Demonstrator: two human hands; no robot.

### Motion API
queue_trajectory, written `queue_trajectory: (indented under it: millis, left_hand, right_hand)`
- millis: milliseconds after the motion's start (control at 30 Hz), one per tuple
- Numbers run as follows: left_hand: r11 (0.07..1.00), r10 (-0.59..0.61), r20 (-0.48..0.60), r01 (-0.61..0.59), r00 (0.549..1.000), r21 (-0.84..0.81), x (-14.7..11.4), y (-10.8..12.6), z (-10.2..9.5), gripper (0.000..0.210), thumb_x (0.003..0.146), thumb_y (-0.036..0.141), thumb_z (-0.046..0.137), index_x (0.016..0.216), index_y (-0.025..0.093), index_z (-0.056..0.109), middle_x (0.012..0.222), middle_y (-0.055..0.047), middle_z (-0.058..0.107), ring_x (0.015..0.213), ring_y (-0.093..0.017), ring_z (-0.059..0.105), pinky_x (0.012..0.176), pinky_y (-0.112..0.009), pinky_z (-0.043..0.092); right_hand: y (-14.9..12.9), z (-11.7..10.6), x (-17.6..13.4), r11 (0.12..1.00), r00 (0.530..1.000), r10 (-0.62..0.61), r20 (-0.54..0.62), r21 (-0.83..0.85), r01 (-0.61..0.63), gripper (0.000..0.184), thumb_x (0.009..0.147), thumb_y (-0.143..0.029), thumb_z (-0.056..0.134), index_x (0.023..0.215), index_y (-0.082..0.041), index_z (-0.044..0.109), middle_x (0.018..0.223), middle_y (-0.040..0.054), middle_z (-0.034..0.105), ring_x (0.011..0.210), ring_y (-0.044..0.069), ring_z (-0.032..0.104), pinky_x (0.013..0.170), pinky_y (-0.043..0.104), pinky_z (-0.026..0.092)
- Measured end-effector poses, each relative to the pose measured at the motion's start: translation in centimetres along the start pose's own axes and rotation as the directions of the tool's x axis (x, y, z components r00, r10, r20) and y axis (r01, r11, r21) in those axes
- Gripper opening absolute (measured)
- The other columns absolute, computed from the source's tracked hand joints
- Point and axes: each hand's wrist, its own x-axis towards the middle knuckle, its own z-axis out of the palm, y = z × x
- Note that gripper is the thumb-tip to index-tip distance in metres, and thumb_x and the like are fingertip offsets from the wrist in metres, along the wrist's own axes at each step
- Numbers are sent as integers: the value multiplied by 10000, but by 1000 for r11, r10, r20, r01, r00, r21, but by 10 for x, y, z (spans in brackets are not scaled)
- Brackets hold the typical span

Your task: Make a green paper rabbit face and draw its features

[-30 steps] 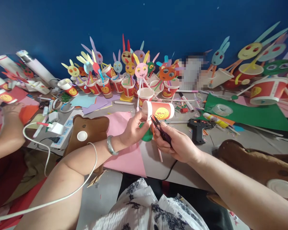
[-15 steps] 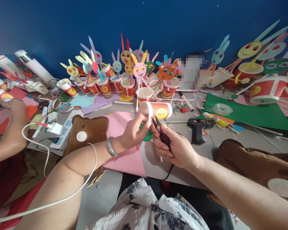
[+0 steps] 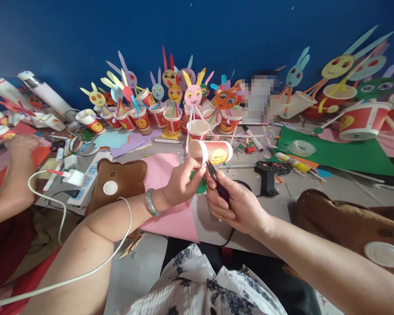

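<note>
My left hand (image 3: 187, 177), with a bracelet on its wrist, pinches the rim of a red and white paper cup (image 3: 216, 152). The cup lies on its side with its mouth toward the left. In my right hand (image 3: 231, 199) is a pair of small black scissors (image 3: 220, 186). Their blades point up and left, right at the rim beside my left fingertips; I cannot tell exactly what lies between them. The end of a thin pale strip shows below my right fingers. Under my hands a green paper piece (image 3: 201, 187) is partly hidden.
Paper-cup figures with round faces, such as a pink one (image 3: 193, 95), line the back. A black glue gun (image 3: 267, 179) lies to the right, a pink sheet (image 3: 170, 223) and brown bear-shaped piece (image 3: 128, 173) to the left. Another person's hand (image 3: 21, 146) works at far left, near a power strip (image 3: 91, 173).
The scissor blades, spread apart before, have come closer together at the cup's rim. My left hand keeps its pinch. The whole view has shifted slightly.
</note>
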Motion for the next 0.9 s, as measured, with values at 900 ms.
queue_trajectory:
  millis: [900]
  left_hand:
    - [977,194,7,-194,981,86,6,4,-8,215,1072,377,494,994,197,584,801,-11,673,692,-114,598,668,-246,477]
  right_hand:
    - [-11,-10,11,996,992,-64,-109,-61,58,511,774,-616,828,732,-208,523,422,-108,389,338,28,222,345,163,144]
